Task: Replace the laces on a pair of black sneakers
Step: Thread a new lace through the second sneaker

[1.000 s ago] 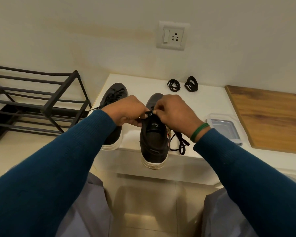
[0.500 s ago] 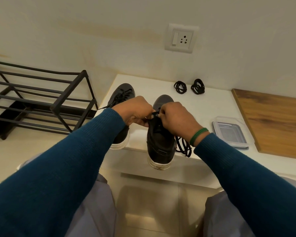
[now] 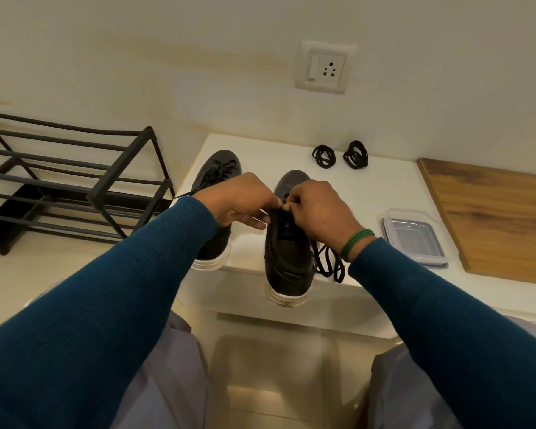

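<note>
Working the lace [image 3: 328, 261] on the sneaker [image 3: 287, 255].
Left hand [image 3: 239, 199] and right hand [image 3: 319, 209] pinch it; limp cord, probably best gripped near its tip.

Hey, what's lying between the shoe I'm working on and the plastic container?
A tangle of black lace on the ledge, right beside the shoe, short of the container; head view.

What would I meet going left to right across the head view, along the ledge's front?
Black shoe rack → laced sneaker → second sneaker → loose black lace → clear container → wooden board
</note>
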A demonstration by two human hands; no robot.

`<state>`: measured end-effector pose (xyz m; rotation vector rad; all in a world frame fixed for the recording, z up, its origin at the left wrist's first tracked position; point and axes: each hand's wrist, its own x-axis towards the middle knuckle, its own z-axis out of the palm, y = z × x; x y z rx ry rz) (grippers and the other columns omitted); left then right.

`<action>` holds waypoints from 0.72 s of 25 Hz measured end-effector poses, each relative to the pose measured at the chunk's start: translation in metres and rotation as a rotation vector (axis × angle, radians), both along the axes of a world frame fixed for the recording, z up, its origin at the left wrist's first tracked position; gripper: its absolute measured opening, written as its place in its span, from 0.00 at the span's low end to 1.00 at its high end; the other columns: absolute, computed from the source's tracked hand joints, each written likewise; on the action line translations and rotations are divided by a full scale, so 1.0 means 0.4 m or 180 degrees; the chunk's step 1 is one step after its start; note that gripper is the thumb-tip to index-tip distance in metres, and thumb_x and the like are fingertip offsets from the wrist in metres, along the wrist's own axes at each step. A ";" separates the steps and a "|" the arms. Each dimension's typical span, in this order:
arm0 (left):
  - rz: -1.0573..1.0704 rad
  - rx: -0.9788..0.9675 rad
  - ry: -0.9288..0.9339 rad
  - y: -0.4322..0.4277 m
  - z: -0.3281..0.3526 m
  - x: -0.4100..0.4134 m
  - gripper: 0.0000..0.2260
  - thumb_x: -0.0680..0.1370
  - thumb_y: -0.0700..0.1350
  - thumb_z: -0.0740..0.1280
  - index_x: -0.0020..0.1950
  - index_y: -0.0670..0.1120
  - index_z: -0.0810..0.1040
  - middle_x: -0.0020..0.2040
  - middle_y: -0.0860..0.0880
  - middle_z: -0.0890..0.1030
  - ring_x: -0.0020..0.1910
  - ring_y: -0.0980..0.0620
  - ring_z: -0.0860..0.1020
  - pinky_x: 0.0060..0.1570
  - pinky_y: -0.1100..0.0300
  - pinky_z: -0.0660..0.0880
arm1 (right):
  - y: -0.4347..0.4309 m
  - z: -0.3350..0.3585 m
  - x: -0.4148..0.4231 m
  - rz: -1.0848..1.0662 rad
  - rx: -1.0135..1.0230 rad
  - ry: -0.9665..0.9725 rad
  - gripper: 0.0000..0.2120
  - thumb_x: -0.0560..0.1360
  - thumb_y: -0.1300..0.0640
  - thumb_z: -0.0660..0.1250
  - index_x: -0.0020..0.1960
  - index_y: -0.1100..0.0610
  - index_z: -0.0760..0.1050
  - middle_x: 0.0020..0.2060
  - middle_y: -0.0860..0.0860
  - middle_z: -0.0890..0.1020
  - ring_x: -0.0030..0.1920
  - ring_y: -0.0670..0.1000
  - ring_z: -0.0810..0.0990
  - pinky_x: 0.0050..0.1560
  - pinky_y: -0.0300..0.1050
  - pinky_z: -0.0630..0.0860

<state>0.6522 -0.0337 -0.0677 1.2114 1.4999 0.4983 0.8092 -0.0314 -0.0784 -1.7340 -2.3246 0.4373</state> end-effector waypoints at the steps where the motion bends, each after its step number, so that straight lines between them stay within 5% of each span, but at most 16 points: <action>1: 0.0015 -0.0002 -0.0096 0.003 -0.004 -0.004 0.10 0.82 0.45 0.66 0.54 0.40 0.83 0.49 0.42 0.85 0.43 0.49 0.84 0.50 0.52 0.83 | -0.001 -0.003 0.005 -0.0014 0.0049 0.0109 0.04 0.79 0.55 0.69 0.49 0.54 0.81 0.42 0.50 0.81 0.43 0.49 0.78 0.43 0.42 0.71; 6: -0.0032 0.0194 -0.0002 0.003 -0.026 0.001 0.05 0.80 0.39 0.67 0.47 0.42 0.83 0.42 0.46 0.84 0.39 0.53 0.82 0.42 0.59 0.83 | 0.001 -0.007 0.031 0.0445 0.0211 0.0430 0.05 0.78 0.57 0.69 0.53 0.54 0.77 0.45 0.49 0.82 0.46 0.50 0.80 0.47 0.45 0.77; 10: -0.0170 0.0598 0.0485 0.001 -0.018 0.026 0.08 0.81 0.37 0.62 0.49 0.39 0.81 0.50 0.42 0.84 0.49 0.46 0.83 0.48 0.55 0.83 | 0.017 -0.006 0.049 0.0568 -0.0072 0.0479 0.08 0.79 0.57 0.67 0.56 0.51 0.81 0.49 0.44 0.80 0.50 0.46 0.78 0.48 0.37 0.73; 12: 0.0860 0.0908 -0.0387 0.025 0.010 0.028 0.10 0.83 0.36 0.57 0.51 0.36 0.77 0.54 0.38 0.82 0.49 0.41 0.84 0.48 0.49 0.83 | 0.023 -0.005 0.059 0.0575 -0.0208 0.0481 0.11 0.80 0.58 0.66 0.60 0.50 0.80 0.50 0.44 0.78 0.50 0.44 0.76 0.44 0.31 0.67; 14: 0.2039 0.0940 -0.2421 0.055 0.053 0.003 0.09 0.84 0.38 0.54 0.51 0.40 0.73 0.47 0.41 0.81 0.39 0.45 0.84 0.39 0.50 0.82 | 0.027 -0.001 0.068 0.0668 -0.0168 0.0312 0.12 0.81 0.59 0.65 0.62 0.50 0.80 0.53 0.47 0.79 0.51 0.45 0.75 0.43 0.30 0.66; 15: 0.2292 0.1097 -0.2859 0.061 0.065 -0.019 0.08 0.83 0.39 0.54 0.52 0.41 0.73 0.42 0.45 0.80 0.32 0.49 0.81 0.32 0.55 0.79 | 0.026 0.002 0.069 0.0700 -0.0115 0.0247 0.12 0.82 0.58 0.64 0.62 0.51 0.80 0.54 0.49 0.80 0.52 0.46 0.76 0.44 0.33 0.68; 16: 0.2236 0.1402 -0.2627 0.065 0.069 -0.042 0.07 0.82 0.41 0.56 0.53 0.43 0.74 0.37 0.49 0.80 0.29 0.53 0.77 0.28 0.59 0.74 | 0.025 0.003 0.068 0.0697 -0.0057 0.0206 0.12 0.82 0.56 0.62 0.63 0.51 0.80 0.55 0.51 0.79 0.53 0.49 0.76 0.48 0.38 0.71; 18: 0.1145 0.2231 -0.0294 0.051 0.057 -0.071 0.08 0.81 0.46 0.60 0.53 0.49 0.78 0.36 0.55 0.82 0.31 0.57 0.76 0.31 0.62 0.72 | 0.016 -0.001 0.063 0.0632 0.0034 0.0095 0.13 0.83 0.48 0.58 0.61 0.49 0.79 0.52 0.52 0.76 0.54 0.53 0.75 0.54 0.49 0.72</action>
